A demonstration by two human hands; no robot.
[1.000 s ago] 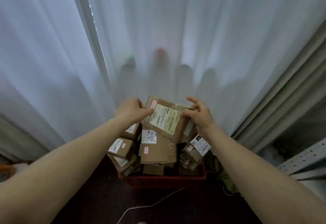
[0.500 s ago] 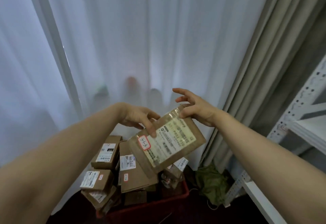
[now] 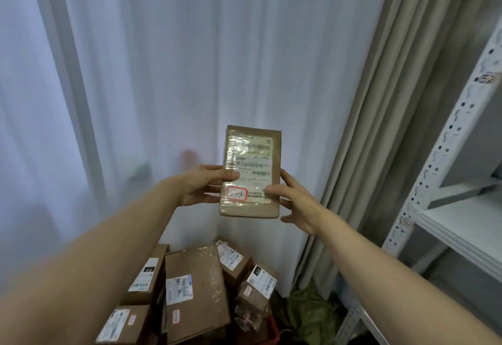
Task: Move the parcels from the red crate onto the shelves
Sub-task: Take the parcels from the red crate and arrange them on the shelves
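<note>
Holding one parcel (image 3: 251, 171) upright at the middle of the frame, both hands grip it by its lower half. The left hand (image 3: 202, 187) has its thumb on the front and its fingers curled behind the left edge. The right hand (image 3: 296, 203) does the same at the right edge.

The parcel hangs in the air, well above the red crate (image 3: 273, 331) at the bottom centre. At least six more parcels (image 3: 195, 293) are piled there, heaped above the rim, of which only the right corner shows.

At the right edge of the frame stand the shelves (image 3: 461, 222), two white boards on a pale post punched with holes. Open air lies between the held parcel and the shelves. A white curtain (image 3: 190, 59) hangs behind it, and a beige curtain (image 3: 380, 100) beside the post.

The held parcel is flat brown cardboard under glossy tape. A white printed label covers most of its front, and a red-edged sticker (image 3: 237, 194) with handwriting sits at its lower left.
</note>
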